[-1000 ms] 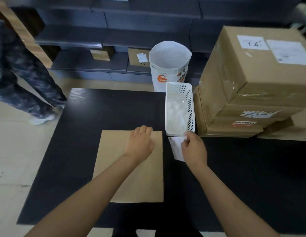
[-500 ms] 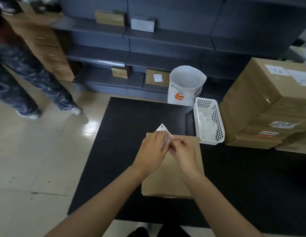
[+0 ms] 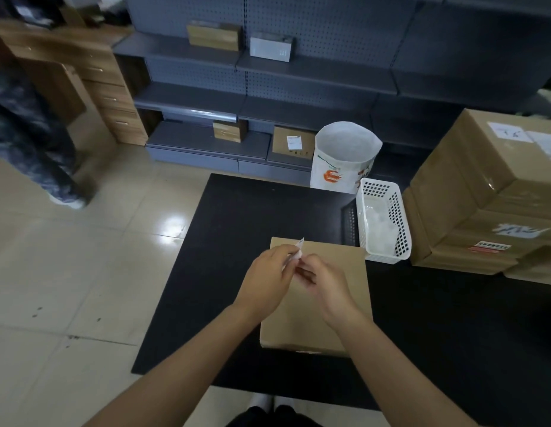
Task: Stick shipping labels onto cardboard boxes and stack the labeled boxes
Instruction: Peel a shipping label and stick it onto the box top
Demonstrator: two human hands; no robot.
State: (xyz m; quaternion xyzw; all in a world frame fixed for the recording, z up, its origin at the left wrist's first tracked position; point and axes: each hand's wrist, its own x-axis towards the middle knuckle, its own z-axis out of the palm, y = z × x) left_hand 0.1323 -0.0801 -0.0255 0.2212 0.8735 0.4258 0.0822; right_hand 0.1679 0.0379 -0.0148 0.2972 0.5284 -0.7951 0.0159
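Note:
A flat brown cardboard box (image 3: 302,322) lies on the black table (image 3: 237,229) in front of me. Above its far left part my left hand (image 3: 268,277) and my right hand (image 3: 325,280) meet and both pinch a small white shipping label (image 3: 298,246). One corner of the label sticks up between the fingertips; the rest of it is hidden by my fingers. At the right, large labeled cardboard boxes (image 3: 496,192) stand in a stack on the table.
A white perforated basket (image 3: 383,220) holding white sheets stands just right of the flat box. Behind the table stands a white paper bag (image 3: 345,158), then grey shelves (image 3: 268,97) with small boxes. A person (image 3: 30,131) is on the tiled floor at the left.
My right hand brought the label from beside the basket over the box, and my left hand rose off the box to join it. The label now stands more edge-on between my fingers.

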